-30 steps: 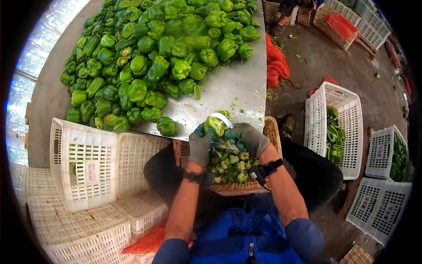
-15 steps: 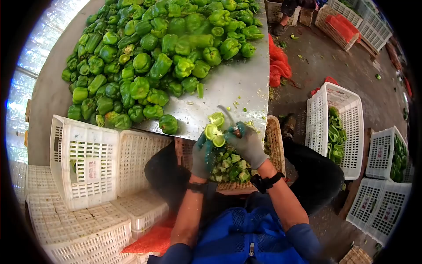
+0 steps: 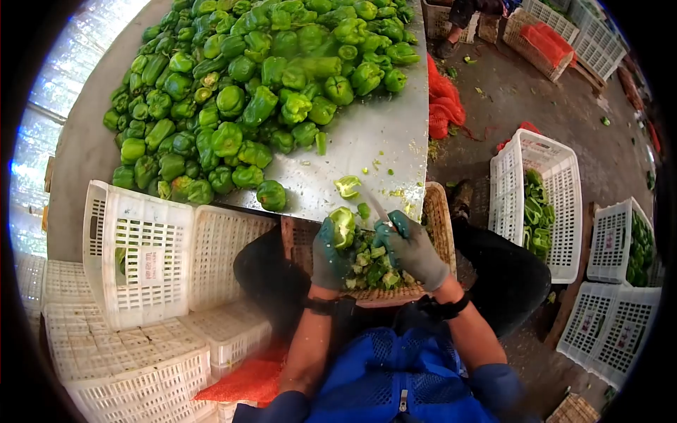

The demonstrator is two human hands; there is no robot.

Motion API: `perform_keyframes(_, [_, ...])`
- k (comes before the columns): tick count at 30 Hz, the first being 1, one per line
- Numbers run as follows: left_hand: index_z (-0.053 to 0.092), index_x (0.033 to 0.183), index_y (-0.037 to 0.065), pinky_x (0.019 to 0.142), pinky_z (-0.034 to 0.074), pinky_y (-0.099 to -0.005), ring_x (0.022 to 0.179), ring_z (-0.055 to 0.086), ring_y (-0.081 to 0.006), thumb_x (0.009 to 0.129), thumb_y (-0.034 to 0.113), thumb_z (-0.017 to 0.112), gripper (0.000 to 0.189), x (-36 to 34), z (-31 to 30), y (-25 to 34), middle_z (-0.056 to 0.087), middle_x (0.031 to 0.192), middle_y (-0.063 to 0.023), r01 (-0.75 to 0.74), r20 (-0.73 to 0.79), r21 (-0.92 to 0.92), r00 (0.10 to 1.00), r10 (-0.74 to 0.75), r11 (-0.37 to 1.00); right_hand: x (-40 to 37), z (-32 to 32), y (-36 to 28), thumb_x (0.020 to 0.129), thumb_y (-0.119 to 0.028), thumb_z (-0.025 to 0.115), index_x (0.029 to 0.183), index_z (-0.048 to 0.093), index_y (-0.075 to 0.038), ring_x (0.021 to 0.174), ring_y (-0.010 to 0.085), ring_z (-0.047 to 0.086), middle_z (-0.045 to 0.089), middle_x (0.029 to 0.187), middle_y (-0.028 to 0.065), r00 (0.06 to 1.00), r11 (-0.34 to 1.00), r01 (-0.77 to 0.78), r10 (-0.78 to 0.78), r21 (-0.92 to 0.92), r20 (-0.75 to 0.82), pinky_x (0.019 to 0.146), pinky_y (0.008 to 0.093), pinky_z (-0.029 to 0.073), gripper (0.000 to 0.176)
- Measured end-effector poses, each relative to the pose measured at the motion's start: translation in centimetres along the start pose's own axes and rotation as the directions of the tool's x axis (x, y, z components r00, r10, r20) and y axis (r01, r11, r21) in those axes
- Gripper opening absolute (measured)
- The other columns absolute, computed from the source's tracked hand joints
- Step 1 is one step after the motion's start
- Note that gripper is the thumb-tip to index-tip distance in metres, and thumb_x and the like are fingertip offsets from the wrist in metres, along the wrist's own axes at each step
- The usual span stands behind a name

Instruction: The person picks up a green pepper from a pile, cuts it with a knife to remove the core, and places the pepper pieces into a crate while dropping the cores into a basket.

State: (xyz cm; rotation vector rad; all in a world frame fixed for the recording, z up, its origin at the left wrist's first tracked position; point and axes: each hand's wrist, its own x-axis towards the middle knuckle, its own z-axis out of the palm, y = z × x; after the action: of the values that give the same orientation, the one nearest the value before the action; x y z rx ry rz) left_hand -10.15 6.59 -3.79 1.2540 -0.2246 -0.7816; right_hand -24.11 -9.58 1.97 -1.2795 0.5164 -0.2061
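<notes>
In my gloved left hand point(image 3: 330, 257) is a cut green bell pepper half point(image 3: 343, 227), its pale inside showing. My gloved right hand point(image 3: 403, 243) is closed round a knife point(image 3: 373, 203), its blade pointing up and left. Near the knife tip, over the table's front edge, is another cut pepper piece point(image 3: 347, 186). A small green bit point(image 3: 363, 211) shows between the blade and the held half. Below both hands, a basket point(image 3: 443, 233) between my knees holds pepper cores and trimmings point(image 3: 375, 266).
Whole green peppers point(image 3: 240, 92) are heaped on the metal table point(image 3: 381, 141). White crates point(image 3: 144, 261) stand at my left. On the right, a white crate point(image 3: 569, 211) holds cut peppers, with red netting point(image 3: 443, 102) on the floor. A person's leg point(image 3: 455, 32) shows at the top.
The two cut pepper pieces have come apart: one stays in my left hand, the other is farther up by the knife tip. My right hand has moved down and right with the knife.
</notes>
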Motion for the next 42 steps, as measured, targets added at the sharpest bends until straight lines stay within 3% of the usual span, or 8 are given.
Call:
perform_keyframes(15, [0.060,0.139,-0.008,0.099,0.060,-0.0449,0.120,0.071,-0.0397,0.090,0.015,0.086,0.061,-3.1,1.7,2.7,0.070,0.131,-0.0224,-0.179,0.087,0.523,0.984,0.156,0.834,-4.1,-2.8,-1.3,0.105,-0.022,0.068,0.102,0.066,-0.001,0.076,0.0440,0.065,0.064,0.081,0.0238,0.931,0.661,0.349,-0.328,-0.665,0.162,0.070,0.0508,0.050,0.021])
perform_keyframes(17, [0.065,0.135,-0.007,0.094,0.061,-0.0423,0.113,0.074,-0.0369,0.094,0.013,0.079,0.047,-2.1,0.5,2.1,0.073,0.126,-0.0195,-0.679,0.531,0.718,0.679,0.507,0.157,-4.7,-2.7,-2.3,0.105,-0.023,0.068,0.105,0.066,-0.002,0.077,0.0455,0.066,0.065,0.080,0.0248,0.951,0.739,0.309,-0.252,-0.599,0.180,0.071,0.0523,0.051,0.022])
perform_keyframes(26, [0.072,0.127,-0.005,0.082,0.062,-0.0389,0.093,0.075,-0.0326,0.098,0.003,0.070,0.029,-2.3,1.0,0.2,0.077,0.110,-0.0174,-0.089,0.013,0.204,0.996,0.088,0.975,-7.7,-1.9,3.2,0.106,-0.026,0.065,0.108,0.067,0.001,0.068,0.0381,0.067,0.065,0.077,0.0214,0.868,0.426,0.415,-0.451,-0.804,0.209,0.065,0.0492,0.052,0.027])
perform_keyframes(27, [0.072,0.127,-0.005,0.082,0.062,-0.0389,0.093,0.075,-0.0326,0.098,0.003,0.070,0.029,-2.1,0.9,-0.1,0.077,0.110,-0.0174,-0.091,0.015,0.201,0.996,0.090,0.975,-7.5,-2.1,3.5,0.106,-0.026,0.065,0.108,0.067,0.001,0.068,0.0381,0.067,0.065,0.077,0.0214,0.867,0.422,0.415,-0.453,-0.806,0.209,0.065,0.0492,0.052,0.027])
perform_keyframes(29, [0.073,0.126,-0.004,0.082,0.062,-0.0387,0.092,0.075,-0.0316,0.099,0.006,0.069,0.029,-2.1,0.2,-1.0,0.077,0.107,-0.0174,-0.598,0.461,0.802,0.629,0.626,0.011,-7.6,-2.0,4.1,0.107,-0.028,0.062,0.108,0.068,0.000,0.058,0.0223,0.061,0.063,0.073,0.0090,0.907,0.755,0.417,-0.378,-0.507,0.183,0.055,0.0397,0.048,0.029])
perform_keyframes(33, [0.072,0.129,-0.004,0.082,0.062,-0.0394,0.092,0.075,-0.0335,0.098,0.009,0.069,0.033,-0.5,-0.8,-2.7,0.077,0.111,-0.0170,-0.667,0.546,0.745,0.603,0.582,-0.008,-9.2,-0.3,3.0,0.108,-0.029,0.059,0.104,0.070,-0.003,0.054,0.0088,0.052,0.061,0.074,-0.0006,0.994,0.981,-0.088,0.098,-0.170,0.055,0.050,0.0285,0.042,0.029])
perform_keyframes(35, [0.072,0.128,-0.003,0.082,0.062,-0.0414,0.093,0.075,-0.0362,0.096,0.010,0.070,0.035,-1.8,0.8,-1.0,0.078,0.112,-0.0169,-0.398,0.285,0.540,0.916,0.284,0.742,-9.4,-0.3,4.1,0.111,-0.032,0.057,0.100,0.071,-0.006,0.050,0.0061,0.048,0.062,0.074,-0.0016,0.997,0.988,-0.027,0.037,-0.150,0.065,0.048,0.0239,0.039,0.031])
perform_keyframes(42, [0.072,0.127,-0.004,0.084,0.061,-0.0355,0.092,0.077,-0.0316,0.098,0.027,0.079,0.043,-1.5,0.6,-0.7,0.078,0.112,-0.0164,-0.780,0.603,0.493,0.626,0.495,0.387,-9.8,-2.6,3.6,0.111,-0.035,0.057,0.099,0.072,-0.006,0.051,0.0046,0.048,0.060,0.071,-0.0025,0.937,0.959,0.196,-0.121,-0.206,0.328,0.048,0.0235,0.039,0.034])
